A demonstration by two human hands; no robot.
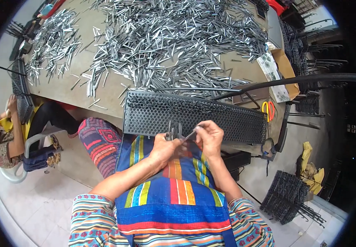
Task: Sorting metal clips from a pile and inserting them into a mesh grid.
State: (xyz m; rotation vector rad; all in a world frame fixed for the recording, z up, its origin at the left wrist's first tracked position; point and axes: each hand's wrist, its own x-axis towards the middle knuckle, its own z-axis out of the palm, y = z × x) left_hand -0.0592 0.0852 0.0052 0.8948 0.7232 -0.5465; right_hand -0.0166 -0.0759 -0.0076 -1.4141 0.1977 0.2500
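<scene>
My left hand point(164, 149) is closed around several thin grey metal strips point(174, 128), whose ends stick up past the fingers. Between the thumb and fingers of my right hand point(211, 138) is a single metal strip point(190, 135), slanting down toward the left hand. Both hands are above my lap, at the near edge of a long black perforated rack point(174, 117). Dark pieces sit in the holes along the rack's far side. Beyond it, a large heap of loose metal strips point(178, 37) covers much of the table point(116, 96).
Scissors with yellow and orange handles point(268, 110) lie at the rack's right end. A black curved bar point(293, 80) crosses near an open cardboard box point(286, 68). Black hook racks point(285, 197) stand at lower right. A seated co-worker point(11, 140) handles another rack on the left.
</scene>
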